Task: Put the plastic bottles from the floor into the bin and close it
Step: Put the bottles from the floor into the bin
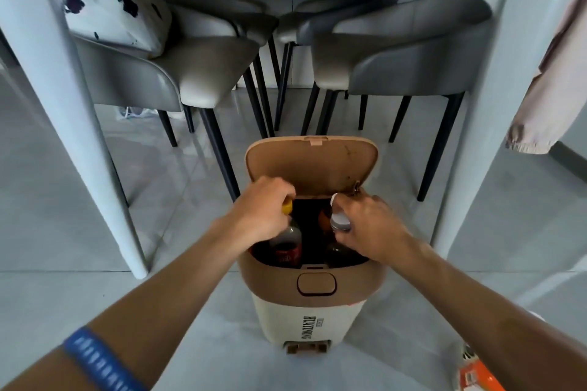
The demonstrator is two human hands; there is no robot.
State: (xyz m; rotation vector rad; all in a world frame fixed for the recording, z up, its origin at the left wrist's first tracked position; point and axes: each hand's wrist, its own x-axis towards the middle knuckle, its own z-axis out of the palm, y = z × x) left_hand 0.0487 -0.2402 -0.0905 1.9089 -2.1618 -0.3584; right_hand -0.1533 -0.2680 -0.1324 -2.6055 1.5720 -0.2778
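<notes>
Both bottles sit neck-up in the bin (313,282) mouth. My left hand (265,206) pinches the yellow-cap bottle (287,240) at its top, right hand (370,225) wraps the grey-cap bottle (340,225). Best to let them drop straight, clear of the rim, w/o knocking the lid (313,165), which stands open behind. Bin's inside is too dark to read; the orange thing (479,373), bottom right of bin, is cut off, maybe another bottle.
</notes>
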